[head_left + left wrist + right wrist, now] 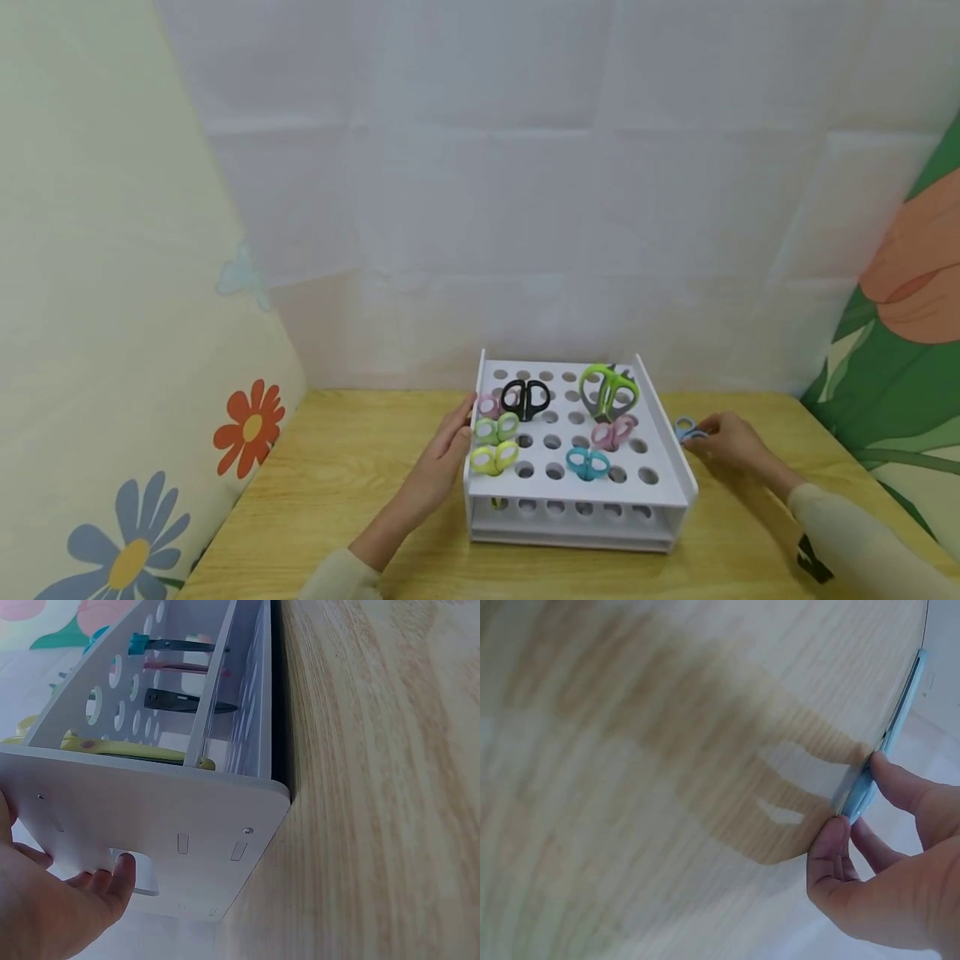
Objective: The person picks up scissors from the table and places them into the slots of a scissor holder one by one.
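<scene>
A white rack (570,492) with rows of round holes stands on the table. My left hand (438,462) rests against its left side wall, fingertips at the cut-out (147,862) in the left wrist view. Beyond the rack's right wall, my right hand (735,442) pinches light-blue scissors (864,789) between thumb and fingers, low over the wood. Several scissors stand in the holes, handles up: black scissors (527,407), large green-and-grey scissors (611,388), teal scissors (587,462), yellow scissors (494,459), light-green scissors and two pink pairs. Their blades reach below the top board.
The wood-grain table (360,467) extends on both sides of the rack. A white cloth backdrop (465,208) hangs behind it, with flower-printed cloth at left and right. A small black object (813,562) shows beside the right sleeve.
</scene>
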Motion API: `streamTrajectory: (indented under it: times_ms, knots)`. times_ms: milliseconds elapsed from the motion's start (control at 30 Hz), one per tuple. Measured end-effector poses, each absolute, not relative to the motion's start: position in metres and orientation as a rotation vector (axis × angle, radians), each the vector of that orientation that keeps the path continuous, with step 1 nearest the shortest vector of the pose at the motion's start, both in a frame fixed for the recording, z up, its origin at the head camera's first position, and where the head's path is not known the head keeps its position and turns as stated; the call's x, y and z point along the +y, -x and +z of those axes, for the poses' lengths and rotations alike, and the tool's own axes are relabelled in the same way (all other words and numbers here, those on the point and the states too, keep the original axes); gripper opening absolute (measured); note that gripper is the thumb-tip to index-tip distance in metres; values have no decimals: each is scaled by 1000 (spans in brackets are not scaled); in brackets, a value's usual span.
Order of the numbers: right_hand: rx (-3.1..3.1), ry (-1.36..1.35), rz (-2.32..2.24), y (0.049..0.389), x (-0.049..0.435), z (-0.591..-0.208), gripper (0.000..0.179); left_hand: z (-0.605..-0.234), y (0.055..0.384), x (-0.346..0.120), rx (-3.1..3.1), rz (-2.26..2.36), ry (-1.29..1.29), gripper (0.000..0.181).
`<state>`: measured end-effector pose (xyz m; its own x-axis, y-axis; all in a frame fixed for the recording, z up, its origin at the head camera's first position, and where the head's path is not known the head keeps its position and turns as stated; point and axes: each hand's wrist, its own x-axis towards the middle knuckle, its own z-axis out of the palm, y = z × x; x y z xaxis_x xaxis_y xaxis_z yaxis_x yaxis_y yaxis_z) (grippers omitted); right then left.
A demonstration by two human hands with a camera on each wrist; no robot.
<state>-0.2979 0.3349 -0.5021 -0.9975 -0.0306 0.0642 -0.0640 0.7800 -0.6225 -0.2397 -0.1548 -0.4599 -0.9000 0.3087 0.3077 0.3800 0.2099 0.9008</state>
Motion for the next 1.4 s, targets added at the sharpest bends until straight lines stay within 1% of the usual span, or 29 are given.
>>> streamTrajectory:
  times_ms: [600,867,1100,1400]
  knots:
    - [-2801,-84,1119,292,340,-513,36,-457,239,-155,-2406,-1809,680,52]
    - [-2757,-49,1255,289,347,-515,43,-458,239,-154,-2394,-1828,676,51]
    - [-2766,14,1363,288,348,-511,41,-459,238,-154,-2379,-1824,683,51]
    - [-2620,87,1785,282,346,-507,42,-461,239,-155,-2370,-1824,712,53]
